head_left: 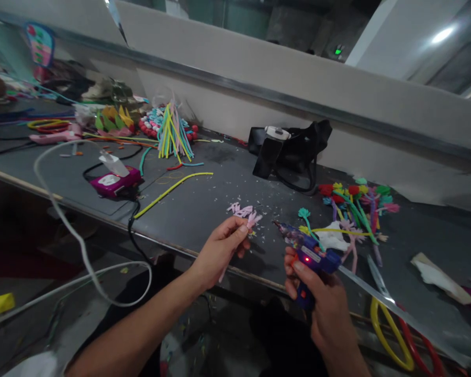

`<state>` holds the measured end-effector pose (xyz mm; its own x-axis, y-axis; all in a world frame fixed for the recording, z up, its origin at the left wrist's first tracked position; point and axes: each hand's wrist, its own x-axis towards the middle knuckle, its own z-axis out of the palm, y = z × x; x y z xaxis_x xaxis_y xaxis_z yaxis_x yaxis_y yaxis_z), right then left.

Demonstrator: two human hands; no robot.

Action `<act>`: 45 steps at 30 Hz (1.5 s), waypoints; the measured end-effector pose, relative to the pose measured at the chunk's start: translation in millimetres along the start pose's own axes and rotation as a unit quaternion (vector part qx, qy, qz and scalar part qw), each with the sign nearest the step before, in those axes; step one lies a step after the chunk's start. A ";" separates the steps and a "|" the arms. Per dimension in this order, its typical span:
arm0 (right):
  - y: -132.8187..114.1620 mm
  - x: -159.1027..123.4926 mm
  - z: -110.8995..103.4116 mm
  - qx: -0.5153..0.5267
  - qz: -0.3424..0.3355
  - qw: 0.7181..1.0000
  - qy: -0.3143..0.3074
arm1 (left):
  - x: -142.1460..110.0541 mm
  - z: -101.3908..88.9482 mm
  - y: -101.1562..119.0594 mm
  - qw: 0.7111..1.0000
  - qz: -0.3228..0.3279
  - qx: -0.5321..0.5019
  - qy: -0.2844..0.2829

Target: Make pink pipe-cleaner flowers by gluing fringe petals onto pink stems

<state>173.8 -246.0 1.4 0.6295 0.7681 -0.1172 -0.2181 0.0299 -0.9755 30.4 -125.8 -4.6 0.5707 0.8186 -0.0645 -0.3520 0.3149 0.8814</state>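
Note:
My left hand [223,243] pinches a pale pink pipe cleaner flower [253,219], its frayed petals fanned out above the fingertips and its stem hanging below the hand. Just behind it on the table lie more pale pink fuzzy pieces [239,209]. In my right hand [317,288] is a blue hot glue gun [310,254] with a small red light lit. Its nozzle points left towards the flower, apart from it. A clear glue stick [361,283] sticks out of the gun's back end.
Finished pipe cleaner flowers [357,201] are heaped at the right, near scissors [388,314] with yellow and red handles. A black bag [298,149] rests against the wall. Leftwards are a purple box [115,183] with cables, a yellow pipe cleaner [172,191] and a bundle of stems [175,133].

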 end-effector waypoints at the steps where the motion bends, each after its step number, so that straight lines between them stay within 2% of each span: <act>1: 2.3 -1.7 1.4 -0.002 0.002 1.000 -0.005 | 0.1 2.5 -0.8 1.000 -0.002 -0.005 -0.014; 7: 13.7 -4.6 9.2 -0.022 -0.021 0.999 -0.018 | -4.0 17.2 -10.9 0.994 -0.034 -0.031 -0.097; 9: 13.4 -1.7 10.0 -0.015 -0.030 0.999 -0.008 | -5.4 17.7 -12.2 0.995 -0.048 -0.027 -0.082; 15: 1.9 6.2 -2.9 -0.011 -0.083 0.995 0.060 | 1.0 2.0 -8.3 0.999 -0.035 0.004 0.033; 19: 4.4 0.0 -12.4 -0.098 -0.095 0.991 0.012 | 3.6 -2.5 -5.9 0.996 -0.024 0.047 0.069; 24: 13.0 -13.4 -12.2 -0.220 -0.094 0.969 -0.057 | 1.0 2.4 -4.9 0.993 -0.027 0.079 0.078; 32: 19.9 -19.5 -11.9 -0.241 -0.094 0.963 -0.069 | -0.4 2.0 -4.6 0.992 -0.021 0.097 0.073; 39: 19.1 -25.3 -10.4 -0.268 -0.065 0.961 -0.003 | -2.0 3.8 -4.4 0.990 -0.009 0.122 0.073; 45: 20.4 -25.2 -12.9 -0.294 -0.082 0.952 -0.009 | -2.2 4.1 -3.4 0.987 -0.004 0.144 0.069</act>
<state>163.1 -273.0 -17.9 0.6056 0.7945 0.0440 0.3414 -0.2094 -0.9163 33.4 -130.7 -5.5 0.4593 0.8805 -0.1171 -0.1112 0.1878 0.9759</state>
